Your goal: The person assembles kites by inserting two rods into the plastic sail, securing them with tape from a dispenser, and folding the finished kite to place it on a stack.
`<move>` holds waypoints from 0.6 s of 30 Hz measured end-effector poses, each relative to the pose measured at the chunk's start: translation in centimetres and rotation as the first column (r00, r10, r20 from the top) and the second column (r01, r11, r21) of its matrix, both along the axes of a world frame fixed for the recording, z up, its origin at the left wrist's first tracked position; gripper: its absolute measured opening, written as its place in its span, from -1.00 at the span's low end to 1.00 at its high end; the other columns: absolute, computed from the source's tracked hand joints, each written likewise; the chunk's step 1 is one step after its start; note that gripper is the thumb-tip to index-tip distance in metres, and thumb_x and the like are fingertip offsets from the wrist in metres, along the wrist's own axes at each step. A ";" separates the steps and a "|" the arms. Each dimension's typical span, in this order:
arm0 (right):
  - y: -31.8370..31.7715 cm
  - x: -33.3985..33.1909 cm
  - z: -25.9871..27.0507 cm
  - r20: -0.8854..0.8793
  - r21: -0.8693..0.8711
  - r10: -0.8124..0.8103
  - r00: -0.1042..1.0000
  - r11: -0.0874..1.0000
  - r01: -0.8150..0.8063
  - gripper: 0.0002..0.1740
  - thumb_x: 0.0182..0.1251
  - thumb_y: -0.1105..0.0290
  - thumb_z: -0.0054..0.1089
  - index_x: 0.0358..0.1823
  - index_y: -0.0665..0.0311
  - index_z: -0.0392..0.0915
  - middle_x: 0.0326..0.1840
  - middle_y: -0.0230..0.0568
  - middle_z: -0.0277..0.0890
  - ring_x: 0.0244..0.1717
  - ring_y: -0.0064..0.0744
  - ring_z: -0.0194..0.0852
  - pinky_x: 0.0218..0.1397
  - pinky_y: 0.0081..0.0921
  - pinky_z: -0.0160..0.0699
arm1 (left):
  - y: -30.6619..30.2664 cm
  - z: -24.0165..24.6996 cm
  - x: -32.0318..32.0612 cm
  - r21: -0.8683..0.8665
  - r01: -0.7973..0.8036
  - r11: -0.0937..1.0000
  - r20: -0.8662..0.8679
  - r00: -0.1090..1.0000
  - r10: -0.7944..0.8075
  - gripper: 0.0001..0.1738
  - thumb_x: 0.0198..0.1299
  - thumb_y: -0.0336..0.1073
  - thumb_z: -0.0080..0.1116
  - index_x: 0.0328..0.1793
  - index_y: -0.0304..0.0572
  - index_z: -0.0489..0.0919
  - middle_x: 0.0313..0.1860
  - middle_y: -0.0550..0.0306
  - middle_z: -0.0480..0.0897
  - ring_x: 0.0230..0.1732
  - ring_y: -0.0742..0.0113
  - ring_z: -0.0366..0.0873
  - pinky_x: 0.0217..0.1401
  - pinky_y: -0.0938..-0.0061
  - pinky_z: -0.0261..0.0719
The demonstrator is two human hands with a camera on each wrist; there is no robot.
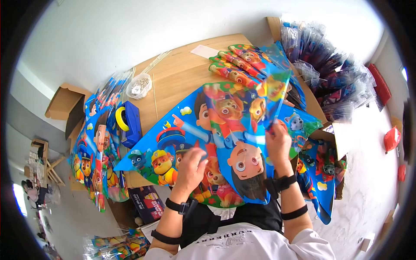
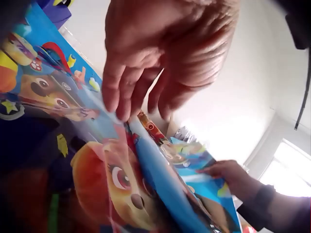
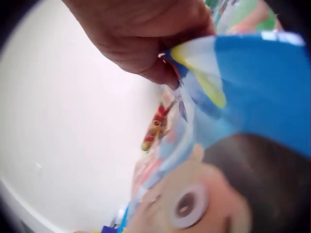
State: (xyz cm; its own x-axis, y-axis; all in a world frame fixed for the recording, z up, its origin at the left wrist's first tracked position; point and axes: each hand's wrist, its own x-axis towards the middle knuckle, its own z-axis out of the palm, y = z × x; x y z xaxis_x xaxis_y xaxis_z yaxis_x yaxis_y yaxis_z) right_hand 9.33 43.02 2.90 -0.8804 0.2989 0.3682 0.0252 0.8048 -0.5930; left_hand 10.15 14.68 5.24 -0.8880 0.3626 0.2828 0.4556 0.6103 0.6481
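A large kite [image 1: 169, 143] of thin blue film, printed with cartoon dogs and a child, spreads across the table in front of me. One part of it is folded over and upside down, with the child's face [image 3: 189, 204] low in the right wrist view. My right hand [image 1: 278, 141] pinches this folded part at its right edge, thumb and fingers on the film. Above the middle of the kite hovers my left hand [image 1: 190, 169]. Its fingers [image 2: 125, 99] hang loosely bent, fingertips close over the fold, with a gap between them and the thumb.
On the wooden table [image 1: 182, 69], several rolled kites [image 1: 242, 65] lie at the back right. A clear tub of small parts [image 1: 139, 86] and a blue tape dispenser [image 1: 131, 123] stand left. More kites [image 1: 97, 151] hang over the left edge; bagged ones [image 1: 325, 65] crowd the far right.
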 end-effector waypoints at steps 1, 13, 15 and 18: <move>-1.5 0.2 1.2 -0.080 0.173 0.108 0.991 0.981 -0.093 -0.79 -0.12 0.49 0.21 -0.37 0.26 0.46 -0.29 -0.10 0.47 -0.28 -0.09 0.47 -0.33 -0.27 0.43 | 0.6 1.1 0.3 0.046 -0.052 0.998 -0.255 0.965 0.063 -0.76 0.01 -0.48 0.16 -0.14 -0.32 0.50 -0.11 -0.08 0.53 -0.06 -0.05 0.50 -0.03 0.19 0.47; -5.9 5.6 1.9 0.017 -0.224 0.578 0.816 0.798 -0.560 -0.68 -0.16 0.69 0.05 -0.28 0.27 0.51 -0.16 -0.08 0.50 -0.06 -0.03 0.45 -0.03 -0.25 0.46 | -2.1 5.7 2.2 -0.501 0.137 0.855 -0.014 0.986 -0.166 -0.57 -0.12 -0.60 0.01 -0.02 -0.27 0.51 0.11 -0.02 0.47 0.24 -0.01 0.32 0.23 0.14 0.27; -4.2 5.4 0.6 0.027 0.051 0.582 0.813 0.811 -0.583 -0.61 -0.20 0.73 0.01 -0.24 0.30 0.51 -0.10 -0.07 0.49 -0.01 -0.01 0.42 0.01 -0.26 0.45 | -3.3 2.6 2.4 -0.614 0.217 0.759 0.096 0.975 -0.201 -0.48 -0.14 -0.61 0.02 0.06 -0.18 0.49 0.21 -0.04 0.39 0.33 0.00 0.22 0.25 0.08 0.21; -2.8 5.3 -0.2 0.213 0.209 0.632 0.745 0.715 -0.667 -0.49 -0.19 0.72 0.04 -0.07 0.28 0.48 0.16 -0.07 0.35 0.27 -0.03 0.21 0.19 -0.18 0.33 | -4.3 -1.0 1.9 -0.643 0.198 0.740 0.081 0.978 -0.192 -0.40 -0.14 -0.59 0.06 0.16 -0.08 0.46 0.26 -0.07 0.34 0.38 0.00 0.15 0.28 0.04 0.14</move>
State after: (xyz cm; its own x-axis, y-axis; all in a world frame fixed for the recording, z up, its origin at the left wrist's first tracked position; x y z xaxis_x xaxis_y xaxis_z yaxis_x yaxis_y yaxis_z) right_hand 14.61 40.24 2.65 -0.8626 -0.4523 0.2265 -0.5058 0.7684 -0.3921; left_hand 12.08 10.35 4.28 -0.7787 0.6210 -0.0898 0.6078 0.7821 0.1377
